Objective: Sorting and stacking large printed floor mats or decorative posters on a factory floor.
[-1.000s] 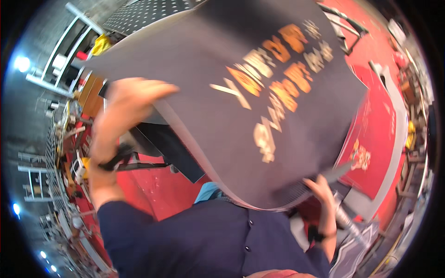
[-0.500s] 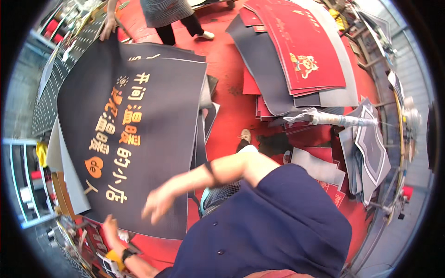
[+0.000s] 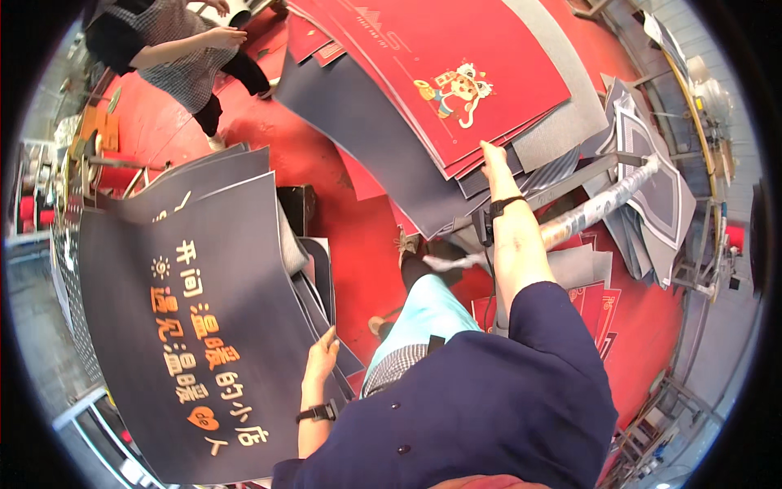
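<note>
A large dark grey mat (image 3: 220, 301) with gold and orange lettering lies at the left on other dark sheets. Beside its right edge is my left hand (image 3: 322, 357), fingers stretched out and holding nothing visible. My right arm reaches forward to a stack topped by a red mat (image 3: 521, 73) with a cartoon figure. At the near edge of that stack, my right hand (image 3: 494, 161) has its fingers extended against or just over the mat; firm contact cannot be made out. Under the red mats lie a dark mat (image 3: 358, 122) and a grey sheet (image 3: 562, 130).
A co-worker (image 3: 183, 57) in a checked apron stands at the far left. A plastic-wrapped roll or bar (image 3: 599, 208) juts out beside my right arm. Grey framed mats (image 3: 648, 179) hang at the right, and red sheets (image 3: 595, 310) lie low on the red floor (image 3: 334, 236).
I have turned right, away from the lettered mat. My right hand has swung from above it to the red stack. The co-worker's hand has left the mat's far corner.
</note>
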